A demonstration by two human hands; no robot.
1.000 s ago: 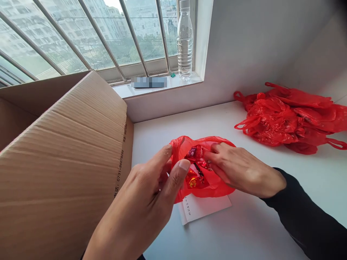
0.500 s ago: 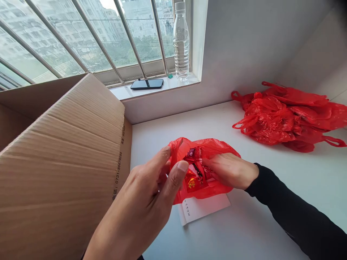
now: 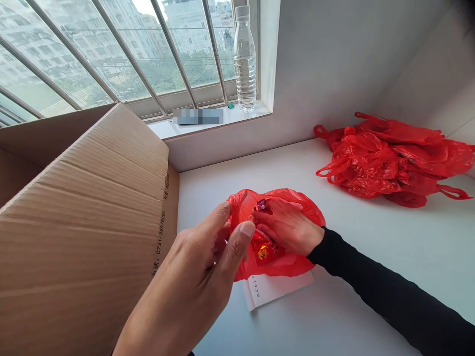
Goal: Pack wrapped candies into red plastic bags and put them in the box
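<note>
1. A large brown corrugated cardboard box (image 3: 92, 222) stands open on the left, printed digits down its edge.
2. A clear plastic water bottle (image 3: 245, 64) stands upright on the white windowsill (image 3: 256, 110), before the barred window (image 3: 111, 54).
3. A heap of crumpled red plastic bags (image 3: 389, 163) lies far right on the white table (image 3: 334, 306).
4. A white paper slip (image 3: 278, 291) lies flat near the box.

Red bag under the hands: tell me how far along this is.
Done: a pile of red bags lies on the table at right, contents unseen. In hand: the left hand pinches open the mouth of the red bag while the right hand reaches among the wrapped sweets inside. Left: this bag is open, untied, apart from the pile.
</note>
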